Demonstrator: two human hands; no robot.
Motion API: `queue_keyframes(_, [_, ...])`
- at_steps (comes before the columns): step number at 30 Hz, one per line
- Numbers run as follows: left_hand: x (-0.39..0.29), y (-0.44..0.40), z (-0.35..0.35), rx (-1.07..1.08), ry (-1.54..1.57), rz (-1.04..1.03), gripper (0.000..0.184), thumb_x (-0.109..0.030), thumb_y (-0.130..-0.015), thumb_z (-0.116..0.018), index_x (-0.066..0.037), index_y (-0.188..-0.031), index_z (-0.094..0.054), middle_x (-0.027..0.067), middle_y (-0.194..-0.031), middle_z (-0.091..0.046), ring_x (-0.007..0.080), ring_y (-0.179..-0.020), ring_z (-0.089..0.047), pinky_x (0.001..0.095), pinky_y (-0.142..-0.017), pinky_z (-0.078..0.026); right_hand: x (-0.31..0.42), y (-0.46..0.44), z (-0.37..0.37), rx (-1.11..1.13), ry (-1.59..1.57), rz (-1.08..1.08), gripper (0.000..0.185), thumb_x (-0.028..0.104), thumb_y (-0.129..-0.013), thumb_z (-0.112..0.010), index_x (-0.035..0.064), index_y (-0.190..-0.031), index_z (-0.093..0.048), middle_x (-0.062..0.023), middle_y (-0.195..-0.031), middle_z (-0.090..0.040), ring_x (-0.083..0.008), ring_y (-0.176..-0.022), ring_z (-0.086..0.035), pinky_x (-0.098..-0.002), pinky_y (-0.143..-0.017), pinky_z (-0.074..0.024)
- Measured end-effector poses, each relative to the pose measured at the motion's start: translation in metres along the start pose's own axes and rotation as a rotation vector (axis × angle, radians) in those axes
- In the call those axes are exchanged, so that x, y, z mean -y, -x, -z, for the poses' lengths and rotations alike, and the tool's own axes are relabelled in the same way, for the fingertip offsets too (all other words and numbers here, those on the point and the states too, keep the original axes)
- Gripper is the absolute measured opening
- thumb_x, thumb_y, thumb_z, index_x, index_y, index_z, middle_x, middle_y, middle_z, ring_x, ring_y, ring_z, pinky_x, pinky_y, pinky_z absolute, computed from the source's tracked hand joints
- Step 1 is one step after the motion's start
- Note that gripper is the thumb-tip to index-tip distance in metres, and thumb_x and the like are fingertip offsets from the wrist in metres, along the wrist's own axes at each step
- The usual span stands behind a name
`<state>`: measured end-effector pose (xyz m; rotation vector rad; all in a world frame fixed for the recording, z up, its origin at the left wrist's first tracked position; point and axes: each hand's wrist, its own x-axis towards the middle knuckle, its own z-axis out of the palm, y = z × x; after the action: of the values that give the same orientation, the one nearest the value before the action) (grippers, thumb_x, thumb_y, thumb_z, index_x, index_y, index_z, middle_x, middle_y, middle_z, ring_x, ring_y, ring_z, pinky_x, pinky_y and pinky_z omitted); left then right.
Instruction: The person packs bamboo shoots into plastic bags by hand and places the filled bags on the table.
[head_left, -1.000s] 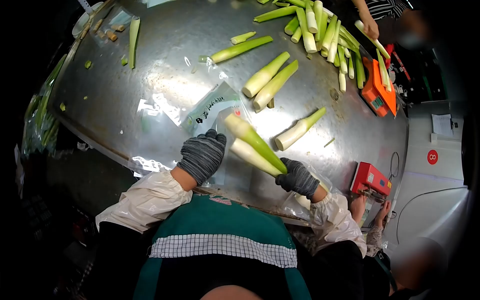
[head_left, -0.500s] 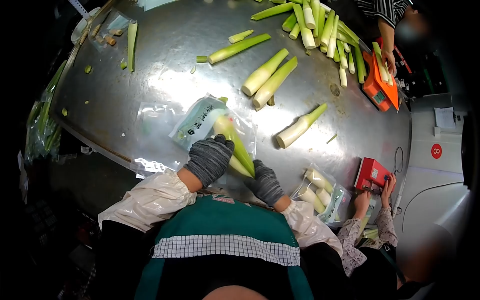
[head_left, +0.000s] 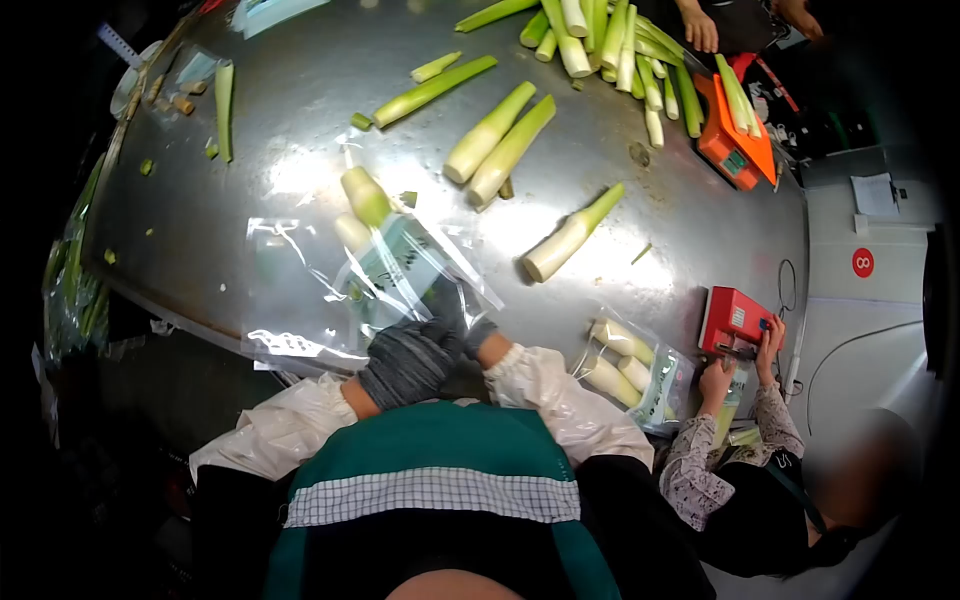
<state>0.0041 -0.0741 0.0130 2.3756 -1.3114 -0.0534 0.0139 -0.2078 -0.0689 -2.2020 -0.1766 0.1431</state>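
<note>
On the bench (head_left: 330, 80), near side, we see a curled left hand (head_left: 410, 362) and mostly hidden right hand (head_left: 477, 338) at a clear bag (head_left: 398, 262), stalks (head_left: 369, 200) filling its far end; either hand's grip we cannot tell.

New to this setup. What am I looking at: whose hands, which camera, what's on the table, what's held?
No robot here: one person works in grey gloves, filmed by a single head-worn camera looking forward and down. The left hand curls at the near end of a clear printed bag; the right hand is partly hidden beside it, so its grip can't be judged. Two pale green stalks appear to be inside. The metal table also carries loose stalks, a pile, an orange scale and a red device, where another person's hands are.
</note>
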Motion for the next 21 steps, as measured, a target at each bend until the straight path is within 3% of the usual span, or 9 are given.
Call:
queue_keyframes(3, [0.009,-0.001,0.007,0.051,-0.014,0.152,0.016,-0.015,-0.069,-0.056,-0.005,-0.082,-0.056,0.0134,-0.077,-0.057,0.0279,-0.055,-0.056,0.0382,-0.045,-0.043,-0.037,-0.017,-0.025,0.006,0.194,-0.148,0.034,0.027,-0.076,-0.053,0.0036,-0.101,-0.051,-0.0171,-0.099,-0.055,-0.0321,-0.094,-0.052,-0.0394,-0.083,-0.0394])
queue_keyframes(5, [0.022,-0.003,0.005,-0.136,0.032,0.179,0.012,-0.013,-0.069,-0.056,-0.006,-0.079,-0.054,0.0149,-0.073,-0.056,0.0288,-0.055,-0.056,0.0392,-0.045,-0.043,0.037,-0.025,0.039,0.217,-0.142,-0.006,0.037,0.026,-0.079,-0.051,0.003,-0.107,-0.049,-0.0172,-0.103,-0.054,-0.0315,-0.097,-0.051,-0.0376,-0.086,-0.0391])
queue_keyframes(9, [0.019,-0.008,0.007,-0.14,0.009,0.268,0.007,-0.012,-0.071,-0.055,-0.007,-0.073,-0.052,0.0158,-0.071,-0.055,0.0298,-0.055,-0.055,0.0396,-0.045,-0.043,0.038,0.024,0.117,0.618,0.219,-0.003,0.024,0.021,-0.08,-0.05,0.0058,-0.098,-0.057,-0.0146,-0.094,-0.058,-0.0281,-0.091,-0.055,-0.0357,-0.086,-0.0402])
queue_keyframes(10, [0.019,-0.009,0.007,-0.153,-0.001,0.208,0.007,-0.012,-0.071,-0.055,-0.007,-0.071,-0.05,0.015,-0.07,-0.055,0.0293,-0.054,-0.055,0.0393,-0.045,-0.043,0.038,0.025,0.149,0.567,0.281,-0.243,0.019,0.018,-0.08,-0.051,0.0076,-0.094,-0.06,-0.013,-0.085,-0.061,-0.0268,-0.082,-0.058,-0.0347,-0.079,-0.0436])
queue_keyframes(12, [0.016,-0.009,0.003,-0.14,-0.015,0.169,0.008,-0.01,-0.068,-0.054,-0.007,-0.068,-0.047,0.0124,-0.066,-0.052,0.0276,-0.053,-0.055,0.0385,-0.042,-0.041,-0.067,0.032,0.17,-0.131,0.389,-0.259,0.019,0.013,-0.079,-0.047,0.0078,-0.093,-0.06,-0.0128,-0.079,-0.062,-0.0276,-0.073,-0.059,-0.0351,-0.069,-0.0463])
queue_keyframes(14, [0.012,-0.009,-0.004,-0.11,-0.042,0.177,0.008,-0.01,-0.066,-0.053,-0.007,-0.067,-0.047,0.0115,-0.065,-0.051,0.0269,-0.052,-0.054,0.0382,-0.041,-0.041,-0.082,0.009,0.203,-0.261,0.968,-0.177,0.048,0.004,-0.073,-0.044,0.0125,-0.12,-0.044,-0.0123,-0.123,-0.044,-0.0289,-0.107,-0.047,-0.0379,-0.087,-0.0396])
queue_keyframes(15, [0.013,-0.009,-0.007,-0.09,-0.065,0.166,0.007,-0.01,-0.065,-0.053,-0.007,-0.066,-0.046,0.0107,-0.065,-0.049,0.0262,-0.051,-0.054,0.0379,-0.04,-0.041,-0.062,-0.007,0.209,-0.067,1.091,-0.447,0.06,0.004,-0.071,-0.045,0.0158,-0.128,-0.034,-0.0076,-0.138,-0.023,-0.0288,-0.123,-0.029,-0.0467,-0.094,-0.0309])
queue_keyframes(16, [0.013,-0.008,-0.011,-0.067,-0.12,0.147,0.006,-0.011,-0.065,-0.051,-0.006,-0.066,-0.047,0.01,-0.065,-0.049,0.0258,-0.051,-0.054,0.0379,-0.04,-0.041,-0.087,-0.011,0.211,-0.068,1.101,-0.381,0.05,0.006,-0.073,-0.044,0.0155,-0.122,-0.042,-0.0065,-0.138,-0.023,-0.0271,-0.127,-0.022,-0.0524,-0.094,-0.0263])
queue_keyframes(21, [0.015,-0.004,-0.018,-0.007,-0.154,0.195,0.007,-0.012,-0.066,-0.051,-0.007,-0.068,-0.048,0.0092,-0.065,-0.049,0.0254,-0.05,-0.054,0.0379,-0.04,-0.042,-0.135,-0.005,0.225,0.113,1.296,-0.234,0.028,0.014,-0.076,-0.043,0.0148,-0.102,-0.055,-0.0067,-0.121,-0.047,-0.0247,-0.121,-0.033,-0.0541,-0.097,-0.0189])
